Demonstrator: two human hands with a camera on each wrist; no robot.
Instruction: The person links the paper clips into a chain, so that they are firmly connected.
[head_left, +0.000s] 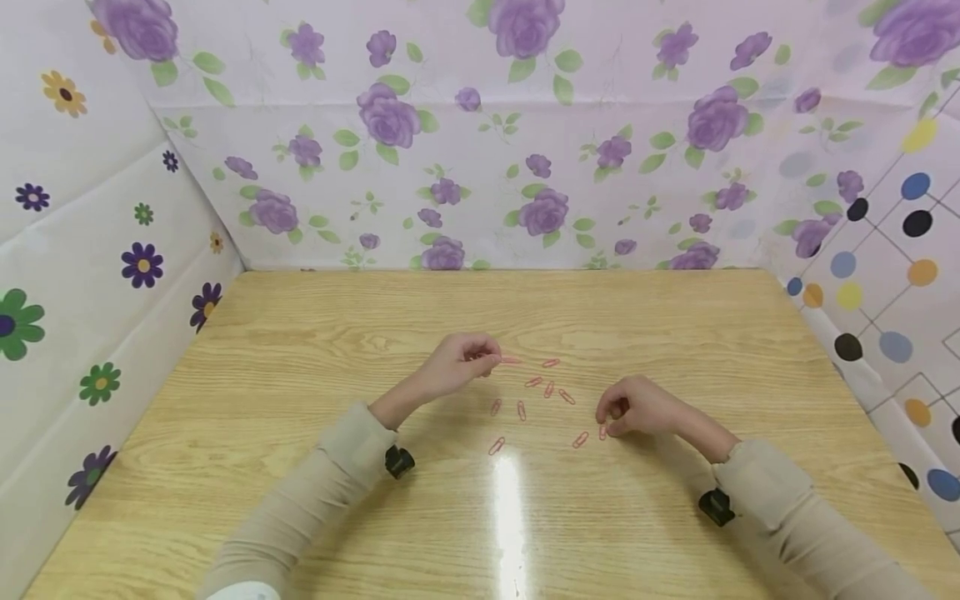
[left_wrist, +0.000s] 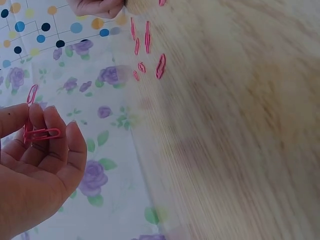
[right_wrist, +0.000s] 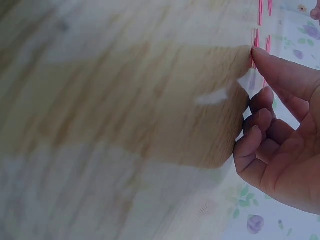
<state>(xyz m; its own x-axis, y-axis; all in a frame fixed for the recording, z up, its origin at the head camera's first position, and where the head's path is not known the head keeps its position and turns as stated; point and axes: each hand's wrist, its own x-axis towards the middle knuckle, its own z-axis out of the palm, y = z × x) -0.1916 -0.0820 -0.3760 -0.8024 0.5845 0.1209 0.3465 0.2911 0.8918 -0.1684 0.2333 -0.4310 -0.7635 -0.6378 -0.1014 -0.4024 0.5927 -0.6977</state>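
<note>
Raised a little above the table, my left hand (head_left: 462, 362) pinches pink paper clips between thumb and fingers. One paper clip (left_wrist: 32, 94) sticks out past the fingertips, and another paper clip (left_wrist: 44, 133) lies across the curled fingers. Over to the right, my right hand (head_left: 641, 406) is low at the tabletop, its thumb and forefinger at a pink paper clip (head_left: 602, 432). In the right wrist view the thumb tip (right_wrist: 257, 52) meets that clip, while the other fingers curl beneath; the forefinger is mostly hidden.
Several loose pink paper clips lie between the hands, among them one paper clip (head_left: 497, 446) toward the front and another paper clip (head_left: 581, 439) beside my right hand. The wooden table (head_left: 360, 517) is bounded behind by a flowered cloth wall (head_left: 465, 192) and by patterned sides.
</note>
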